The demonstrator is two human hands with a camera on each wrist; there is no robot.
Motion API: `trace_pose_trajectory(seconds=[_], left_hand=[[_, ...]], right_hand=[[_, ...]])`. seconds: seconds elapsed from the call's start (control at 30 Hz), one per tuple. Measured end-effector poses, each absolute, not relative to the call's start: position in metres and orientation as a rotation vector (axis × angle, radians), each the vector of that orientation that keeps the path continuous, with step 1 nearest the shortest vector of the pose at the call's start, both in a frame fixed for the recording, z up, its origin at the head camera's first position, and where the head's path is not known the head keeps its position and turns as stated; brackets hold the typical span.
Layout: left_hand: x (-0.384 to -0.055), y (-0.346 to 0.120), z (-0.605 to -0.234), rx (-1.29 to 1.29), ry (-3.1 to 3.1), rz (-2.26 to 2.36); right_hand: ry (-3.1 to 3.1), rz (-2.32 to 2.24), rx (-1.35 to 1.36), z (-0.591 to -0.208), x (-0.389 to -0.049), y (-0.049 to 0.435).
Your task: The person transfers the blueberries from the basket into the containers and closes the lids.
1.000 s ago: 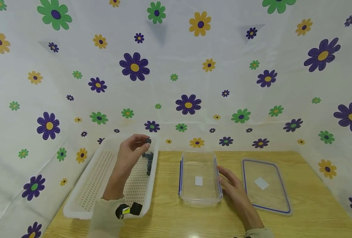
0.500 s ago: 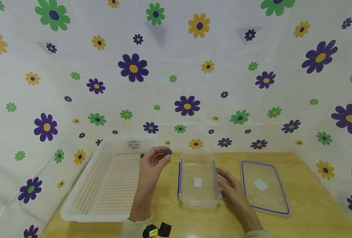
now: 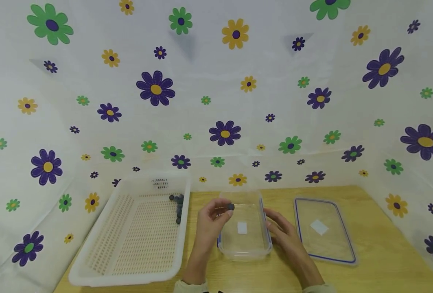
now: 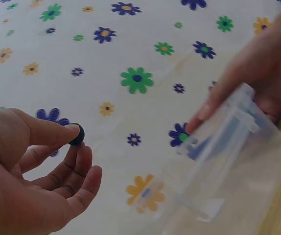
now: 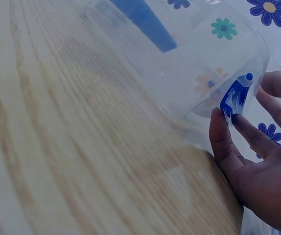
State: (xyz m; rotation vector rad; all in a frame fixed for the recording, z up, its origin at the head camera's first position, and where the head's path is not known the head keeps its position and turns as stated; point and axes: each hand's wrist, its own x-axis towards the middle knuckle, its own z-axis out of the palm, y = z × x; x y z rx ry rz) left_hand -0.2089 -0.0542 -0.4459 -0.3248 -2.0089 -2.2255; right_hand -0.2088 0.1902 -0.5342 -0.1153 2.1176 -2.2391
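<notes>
My left hand (image 3: 209,226) pinches a dark blueberry (image 3: 231,206) between thumb and fingertips, over the left side of a clear plastic food container (image 3: 242,254). In the left wrist view, the blueberry (image 4: 80,135) sits at the fingertips, apart from the container. My right hand (image 3: 287,236) rests against the container's right side, its fingers loosely bent. The right wrist view has those fingertips touching a blue-edged side clip (image 5: 236,95). More blueberries (image 3: 179,211) lie along the right inner side of a white perforated basket (image 3: 128,278) at the left.
A clear lid (image 3: 339,240) with a blue seal and a white label lies on the wooden table (image 3: 381,244), right of the container. Behind and beside the table hangs a white sheet (image 3: 198,81) printed with flowers.
From above the basket, my left hand has moved right to the container with the blueberry. My right hand has stayed at the container's side. The head view has shifted slightly.
</notes>
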Motion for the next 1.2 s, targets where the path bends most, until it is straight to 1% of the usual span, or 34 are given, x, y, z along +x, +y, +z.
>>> trace_pose_trajectory(seconds=[0.37, 0.63, 1.03, 1.2], left_hand=[[-0.212, -0.037, -0.472, -0.424, -2.221, -2.074], [-0.211, -0.028, -0.481, -0.47, -2.32, -1.855], [-0.209, -0.029, -0.475, -0.453, -2.316, -1.836], [-0.205, -0.039, -0.459, -0.454, -2.324, -1.856]], right_hand=[[2.114, -2.222, -0.149, -0.531, -0.208, 0.191], [2.103, -2.231, -0.16, -0.531, -0.208, 0.192], [2.096, -2.25, -0.146, -0.531, -0.208, 0.191], [2.092, -2.255, -0.11, -0.533, -0.208, 0.191]])
